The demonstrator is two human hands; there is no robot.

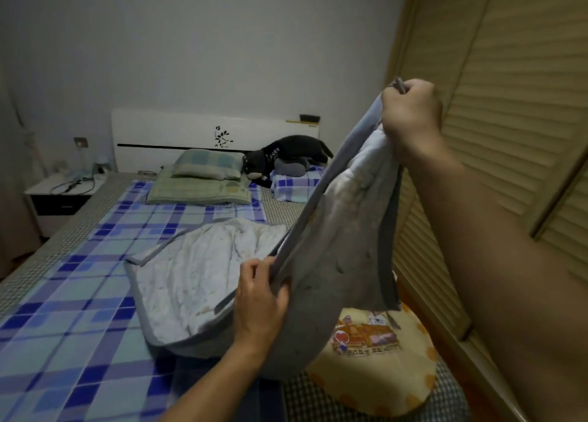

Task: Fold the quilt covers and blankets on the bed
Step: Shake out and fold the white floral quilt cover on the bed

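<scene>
1. the bed [79, 294] is covered by a blue plaid sheet and runs away from the camera toward a white headboard [178, 132], with green pillows [203, 179] and a black plush cat [286, 154] at the far end.
2. a grey-edged quilted blanket [197, 272] is half lifted: its pale far part lies on the sheet at mid-bed, while its near part is raised and sags in a pouch between the hands.
3. the held edge is stretched as a slanted line, low-left to high-right, and the rest of the blanket lies left of and beyond it.
4. a yellow cartoon-print blanket [375, 367] lies under the sagging part, at the near right of the bed.
5. the right hand [410, 116] is closed in a fist on the top corner, held high beside the louvred wardrobe [509, 103].
6. the left hand [261, 297] is pinched on the same edge lower down, nearer the mattress, so it is judged the likelier pivot for a fold.
</scene>
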